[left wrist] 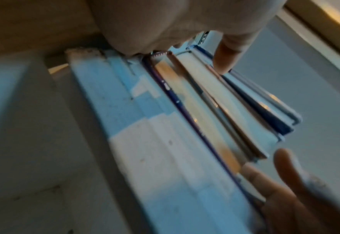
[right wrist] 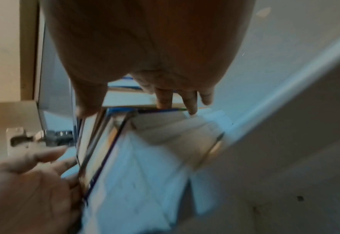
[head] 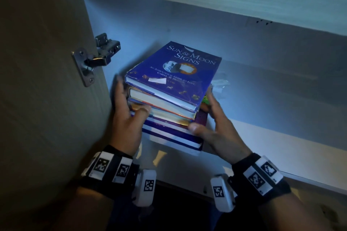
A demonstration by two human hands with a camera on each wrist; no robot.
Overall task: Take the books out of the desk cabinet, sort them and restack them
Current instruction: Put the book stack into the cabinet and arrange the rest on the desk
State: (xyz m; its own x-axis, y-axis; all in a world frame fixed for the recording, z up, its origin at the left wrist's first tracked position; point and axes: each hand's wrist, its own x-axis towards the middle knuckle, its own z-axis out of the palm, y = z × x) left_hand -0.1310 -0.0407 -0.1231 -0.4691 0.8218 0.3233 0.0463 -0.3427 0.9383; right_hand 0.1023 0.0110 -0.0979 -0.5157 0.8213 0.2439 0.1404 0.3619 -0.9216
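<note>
Pale-wood cabinet (head: 244,47) holds the whole book stack (head: 169,116) on its floor, blue book (head: 174,73) uppermost: nothing is out or sorted yet. Left hand (head: 127,120) and right hand (head: 219,133) press its sides, fingers fairly straight.

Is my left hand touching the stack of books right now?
Touching. The head view shows the left hand against the stack of books, thumb pressed on its front edges, fingers along its left side.
</note>
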